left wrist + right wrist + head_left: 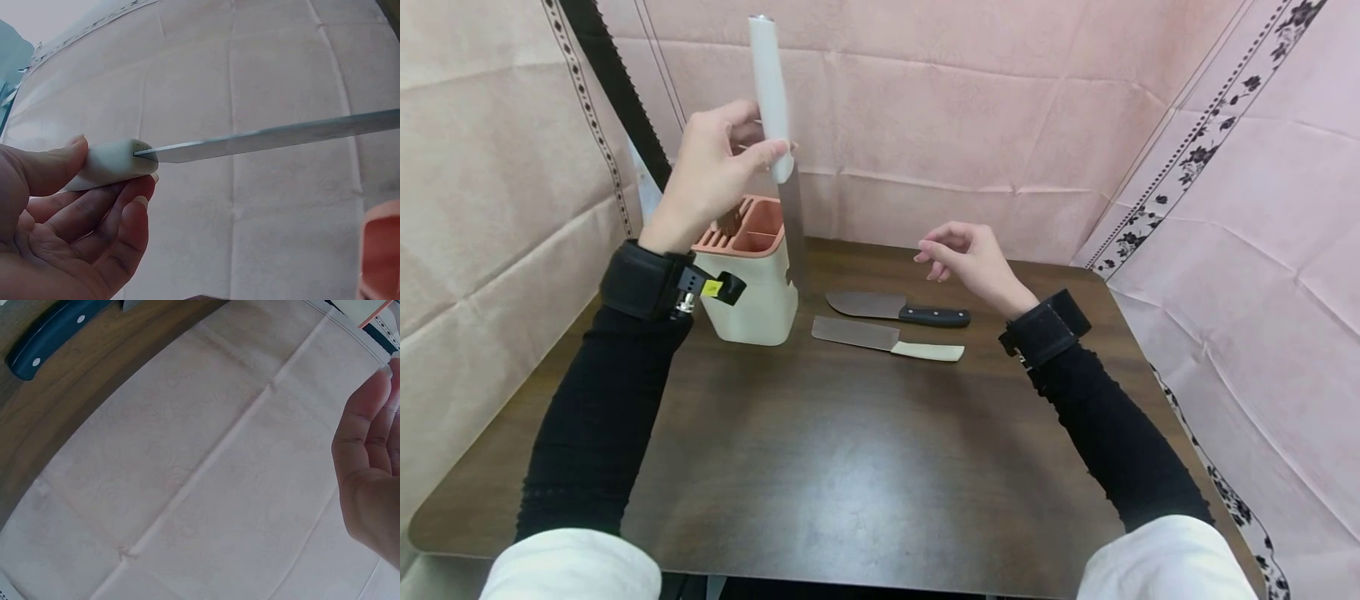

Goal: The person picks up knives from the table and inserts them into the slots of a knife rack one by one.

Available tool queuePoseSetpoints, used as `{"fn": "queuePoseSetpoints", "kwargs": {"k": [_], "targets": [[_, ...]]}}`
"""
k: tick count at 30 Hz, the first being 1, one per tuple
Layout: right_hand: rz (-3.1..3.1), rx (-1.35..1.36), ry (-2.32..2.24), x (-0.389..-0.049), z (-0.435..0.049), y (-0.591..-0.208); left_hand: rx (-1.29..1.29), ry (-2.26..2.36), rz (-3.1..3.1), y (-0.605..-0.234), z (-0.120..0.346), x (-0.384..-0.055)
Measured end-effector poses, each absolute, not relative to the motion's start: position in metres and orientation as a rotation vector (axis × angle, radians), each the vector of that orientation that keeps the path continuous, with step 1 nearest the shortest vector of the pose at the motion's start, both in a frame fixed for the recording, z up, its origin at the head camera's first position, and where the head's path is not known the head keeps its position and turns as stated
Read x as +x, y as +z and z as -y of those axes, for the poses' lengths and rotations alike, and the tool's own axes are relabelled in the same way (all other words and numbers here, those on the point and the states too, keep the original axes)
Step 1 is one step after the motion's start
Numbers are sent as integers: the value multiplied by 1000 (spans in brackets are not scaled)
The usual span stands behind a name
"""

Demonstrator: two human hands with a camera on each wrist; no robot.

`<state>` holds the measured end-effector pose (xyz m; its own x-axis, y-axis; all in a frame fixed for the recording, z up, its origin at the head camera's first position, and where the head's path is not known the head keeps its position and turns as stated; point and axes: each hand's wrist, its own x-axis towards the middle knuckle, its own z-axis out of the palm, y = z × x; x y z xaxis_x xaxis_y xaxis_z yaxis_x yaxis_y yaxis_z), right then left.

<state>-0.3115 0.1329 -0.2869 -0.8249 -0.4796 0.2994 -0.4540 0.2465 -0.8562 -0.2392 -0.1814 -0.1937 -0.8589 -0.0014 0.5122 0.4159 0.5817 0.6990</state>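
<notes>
Currently, the left hand (711,171) pinches the white-handled knife (773,100) by its handle, blade down beside the knife block (752,300); contact there is unclear. The right hand (970,260), loosely curled, hovers empty. A black-handled knife (917,312) and a cream-handled knife (880,337) lie on the table (865,467).

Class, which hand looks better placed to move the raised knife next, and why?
Probably the left hand: it grips the raised knife, near the knife block. The right hand holds nothing and is farther from both.
</notes>
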Motion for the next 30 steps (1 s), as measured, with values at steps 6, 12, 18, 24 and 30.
{"fn": "queuePoseSetpoints", "kwargs": {"k": [6, 12, 18, 24, 30], "targets": [[-2465, -893, -1672, -311, -135, -288, -289, -1205, 2320, -183, 193, -235], [-2476, -874, -1661, -312, -138, -291, -279, -1195, 2252, -175, 203, -233], [-2463, -878, -1655, -312, -138, -296, -239, -1248, 2203, -169, 211, -231], [-2457, -872, -1648, -312, -138, -300, -260, -1335, 2117, -163, 219, -225], [-2454, -847, -1644, -311, -138, -303, -254, -1365, 2076, -156, 229, -222]]}}
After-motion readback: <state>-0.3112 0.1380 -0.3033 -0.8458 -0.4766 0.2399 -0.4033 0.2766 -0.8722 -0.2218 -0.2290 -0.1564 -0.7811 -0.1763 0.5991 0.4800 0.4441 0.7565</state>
